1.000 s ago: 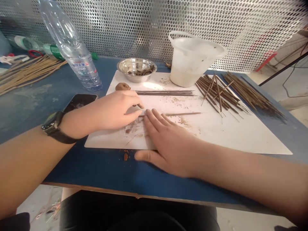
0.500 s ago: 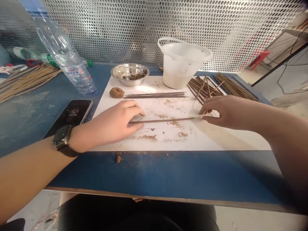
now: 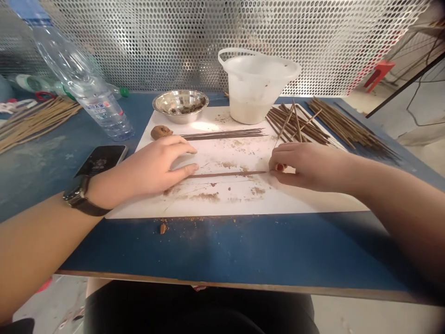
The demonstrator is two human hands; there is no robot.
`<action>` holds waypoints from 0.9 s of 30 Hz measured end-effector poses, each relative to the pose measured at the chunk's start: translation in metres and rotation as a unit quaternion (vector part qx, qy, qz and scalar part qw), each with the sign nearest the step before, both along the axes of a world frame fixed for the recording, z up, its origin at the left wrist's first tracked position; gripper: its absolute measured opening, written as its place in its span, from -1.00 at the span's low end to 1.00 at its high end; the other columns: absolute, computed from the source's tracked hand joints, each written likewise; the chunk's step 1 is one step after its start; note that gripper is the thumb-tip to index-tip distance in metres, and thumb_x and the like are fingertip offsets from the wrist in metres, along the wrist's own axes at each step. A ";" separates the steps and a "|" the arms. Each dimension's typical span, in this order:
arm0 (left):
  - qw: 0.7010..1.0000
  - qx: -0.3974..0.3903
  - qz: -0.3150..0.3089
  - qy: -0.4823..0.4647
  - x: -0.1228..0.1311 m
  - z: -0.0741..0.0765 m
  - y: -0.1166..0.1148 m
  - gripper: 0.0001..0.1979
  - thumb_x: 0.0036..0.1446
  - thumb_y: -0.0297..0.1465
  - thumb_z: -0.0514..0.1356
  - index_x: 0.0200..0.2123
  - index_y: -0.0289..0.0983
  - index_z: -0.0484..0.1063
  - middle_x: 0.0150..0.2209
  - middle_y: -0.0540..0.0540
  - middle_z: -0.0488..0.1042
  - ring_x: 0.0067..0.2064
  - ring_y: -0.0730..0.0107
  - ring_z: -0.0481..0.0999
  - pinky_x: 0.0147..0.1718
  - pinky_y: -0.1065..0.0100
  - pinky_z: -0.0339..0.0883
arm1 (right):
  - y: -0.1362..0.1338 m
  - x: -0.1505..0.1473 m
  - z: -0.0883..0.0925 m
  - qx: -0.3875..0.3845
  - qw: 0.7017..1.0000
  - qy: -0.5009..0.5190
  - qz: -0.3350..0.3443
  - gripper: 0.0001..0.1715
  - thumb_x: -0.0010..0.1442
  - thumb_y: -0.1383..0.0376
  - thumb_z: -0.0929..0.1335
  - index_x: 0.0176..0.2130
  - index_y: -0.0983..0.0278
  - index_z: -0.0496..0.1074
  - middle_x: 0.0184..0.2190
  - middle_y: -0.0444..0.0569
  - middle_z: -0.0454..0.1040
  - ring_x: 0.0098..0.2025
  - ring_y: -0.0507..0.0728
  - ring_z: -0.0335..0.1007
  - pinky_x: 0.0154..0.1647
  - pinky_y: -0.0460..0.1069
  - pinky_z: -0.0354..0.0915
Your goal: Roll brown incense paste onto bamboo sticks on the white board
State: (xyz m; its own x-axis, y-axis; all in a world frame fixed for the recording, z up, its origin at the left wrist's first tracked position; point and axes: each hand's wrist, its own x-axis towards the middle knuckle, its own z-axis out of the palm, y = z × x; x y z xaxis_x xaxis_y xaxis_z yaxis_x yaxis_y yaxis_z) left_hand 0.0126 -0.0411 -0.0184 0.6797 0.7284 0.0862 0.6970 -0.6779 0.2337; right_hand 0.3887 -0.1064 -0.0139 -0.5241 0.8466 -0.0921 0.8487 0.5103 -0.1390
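Brown paste-coated incense stick point(image 3: 225, 175) lies flat across a white board point(image 3: 306, 204), I observe; my right hand point(image 3: 309, 167) pinches its thin end narrowly, my left hand point(image 3: 149, 169) stays half-open, thumb against the other end, near a brown paste lump point(image 3: 161, 132).

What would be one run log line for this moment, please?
left hand: on stick's left end | right hand: at stick's right end | brown lump: on white sheet
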 end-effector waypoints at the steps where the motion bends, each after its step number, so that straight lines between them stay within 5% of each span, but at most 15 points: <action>1: 1.000 0.006 -0.003 -0.002 0.000 -0.001 0.001 -0.37 0.53 0.08 0.12 0.34 -0.21 0.62 0.35 -0.30 0.58 0.35 -0.16 0.56 0.41 -0.10 0.42 | 0.000 -0.005 -0.003 0.007 1.000 0.013 0.007 -0.76 0.44 0.22 0.33 -0.24 0.20 0.56 -0.24 0.10 0.63 -0.23 0.25 0.54 -0.17 0.12 0.37; 8: 1.000 -0.010 -0.020 0.000 0.012 -0.010 0.007 -0.19 0.59 0.17 -0.05 0.45 -0.30 0.54 0.54 -0.38 0.44 0.54 -0.22 0.41 0.56 -0.20 0.26 | -0.012 -0.051 -0.010 0.045 0.996 0.027 -0.072 -0.91 0.34 0.29 0.44 -0.26 0.23 0.56 -0.27 0.08 0.66 -0.25 0.22 0.52 -0.27 0.03 0.23; 15: 0.994 -0.030 -0.019 0.101 0.011 -0.014 -0.020 0.18 0.50 0.41 -0.18 0.76 -0.40 -0.06 0.78 -0.43 -0.30 0.77 -0.43 -0.30 0.67 -0.41 -0.17 | -0.009 -0.043 -0.016 0.062 0.989 0.117 -0.059 -0.67 0.48 0.14 0.33 -0.28 0.25 0.53 -0.36 0.07 0.61 -0.36 0.17 0.42 -0.30 0.05 0.19; 22: 0.992 0.000 0.002 0.124 0.000 -0.022 -0.051 0.23 0.50 0.39 -0.30 0.76 -0.53 -0.14 0.76 -0.49 -0.32 0.77 -0.40 -0.31 0.70 -0.35 -0.22 | -0.003 -0.034 -0.019 0.106 0.968 0.199 -0.113 -0.63 0.46 0.17 0.34 -0.40 0.18 0.38 -0.46 -0.03 0.50 -0.40 0.12 0.37 -0.30 0.05 0.18; 27: 0.990 -0.029 0.054 0.131 0.006 -0.024 -0.036 0.17 0.54 0.33 -0.28 0.77 -0.51 -0.25 0.77 -0.48 -0.45 0.76 -0.43 -0.39 0.68 -0.41 -0.28 | 0.000 -0.033 -0.023 0.114 0.960 0.232 -0.111 -0.61 0.43 0.21 0.36 -0.45 0.16 0.29 -0.52 -0.08 0.43 -0.45 0.09 0.29 -0.34 0.05 0.14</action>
